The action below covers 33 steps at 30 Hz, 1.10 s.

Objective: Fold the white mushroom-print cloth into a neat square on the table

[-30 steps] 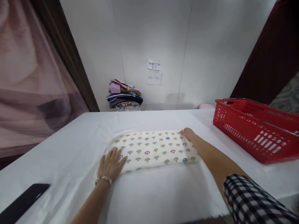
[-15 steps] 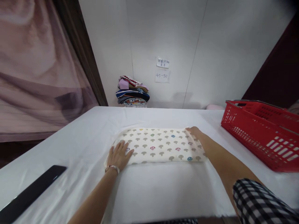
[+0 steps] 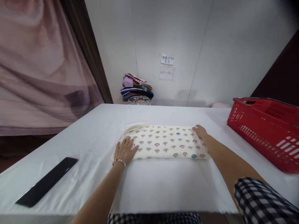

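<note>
A cream cloth [image 3: 161,143] printed with grey and coloured mushrooms lies folded into a long flat rectangle on the white-covered table. My left hand [image 3: 126,151], with a bracelet at the wrist, rests flat on the cloth's left end, fingers spread. At the far right corner, my right hand [image 3: 199,131] has its fingers closed on the cloth's edge; the fingertips are partly hidden. The fold at the far left looks slightly loose, with layered edges showing.
A red plastic basket [image 3: 263,130] stands on the right. To the left lies a flat black object [image 3: 48,182]. Behind the table, a stack of folded fabrics [image 3: 137,89] sits against the wall under paper signs [image 3: 166,73]. A pink curtain [image 3: 42,68] hangs at the left.
The view has shifted, so everything sits a little further right. Both hands keep nearly the same places on the cloth; its far left edge now shows more raised layers.
</note>
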Available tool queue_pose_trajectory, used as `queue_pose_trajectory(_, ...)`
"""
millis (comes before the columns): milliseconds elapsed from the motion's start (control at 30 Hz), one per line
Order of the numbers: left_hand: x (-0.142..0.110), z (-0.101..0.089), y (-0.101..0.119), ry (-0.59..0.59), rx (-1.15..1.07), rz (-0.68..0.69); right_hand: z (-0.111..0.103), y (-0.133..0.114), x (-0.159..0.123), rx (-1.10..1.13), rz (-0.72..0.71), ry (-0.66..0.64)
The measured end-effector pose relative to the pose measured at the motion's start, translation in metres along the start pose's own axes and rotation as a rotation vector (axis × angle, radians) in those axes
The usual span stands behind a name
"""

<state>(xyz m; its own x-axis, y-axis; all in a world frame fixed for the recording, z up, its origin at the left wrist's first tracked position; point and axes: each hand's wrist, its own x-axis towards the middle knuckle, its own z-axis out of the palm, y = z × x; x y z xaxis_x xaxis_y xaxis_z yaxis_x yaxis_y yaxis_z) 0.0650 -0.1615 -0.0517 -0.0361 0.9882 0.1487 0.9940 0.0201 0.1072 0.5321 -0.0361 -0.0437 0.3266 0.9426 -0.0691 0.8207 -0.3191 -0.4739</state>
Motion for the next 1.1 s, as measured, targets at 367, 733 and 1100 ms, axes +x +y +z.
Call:
queue_pose_trajectory(367,-0.003,-0.002,0.002,0.003,-0.064,0.023,-0.028,0.036,-0.102,0.180,0.141,-0.040)
queue_pose_trajectory(733,-0.008,-0.006,0.003,0.125,-0.212,0.038,-0.021,0.062,-0.195,0.697,0.341,-0.029)
queue_pose_trajectory(1100,-0.028,-0.012,-0.025,0.320,-0.459,-0.292,-0.008,0.056,-0.188,0.419,0.257,0.056)
